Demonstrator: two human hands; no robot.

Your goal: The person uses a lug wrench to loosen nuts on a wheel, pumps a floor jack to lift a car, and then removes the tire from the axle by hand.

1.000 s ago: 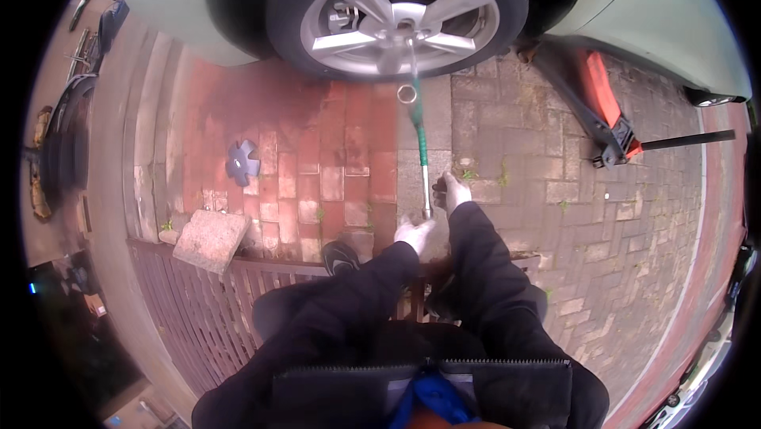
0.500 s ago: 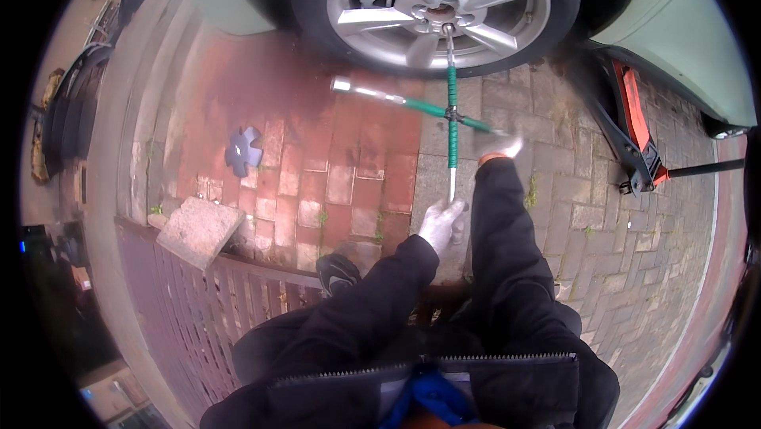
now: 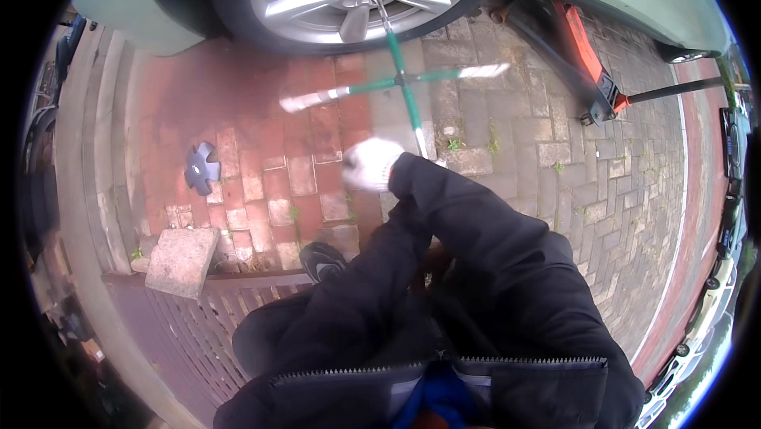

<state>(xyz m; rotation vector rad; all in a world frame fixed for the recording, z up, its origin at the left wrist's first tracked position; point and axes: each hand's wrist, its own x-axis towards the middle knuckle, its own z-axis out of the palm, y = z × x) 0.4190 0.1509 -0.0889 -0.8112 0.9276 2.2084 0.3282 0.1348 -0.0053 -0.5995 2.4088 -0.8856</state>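
Note:
A four-way lug wrench [image 3: 399, 56] with green grips has one end at a lug-nut hole near the hub of the silver alloy wheel [image 3: 305, 5]. Its opposite arm comes toward me and passes behind my right forearm. The crossbar's silver ends are smeared by motion. My right hand [image 3: 372, 165], in a white glove, is blurred to the left of the near shaft, apart from the crossbar; its fingers are not readable. My right forearm lies across my left one. My left hand is hidden beneath it, near the wrench's lower end.
A red and black floor jack [image 3: 585, 48] with a long handle stands under the car at right. A dark star-shaped wheel cap [image 3: 203, 168] lies on the red bricks. A stone slab [image 3: 182, 261] rests by the slatted drain grate [image 3: 158, 310]; my shoe [image 3: 322, 261] is beside it.
The wrench's crossbar has turned. My right hand has left the crossbar's right end and swung across to the left, covering my left hand. The view has shifted right.

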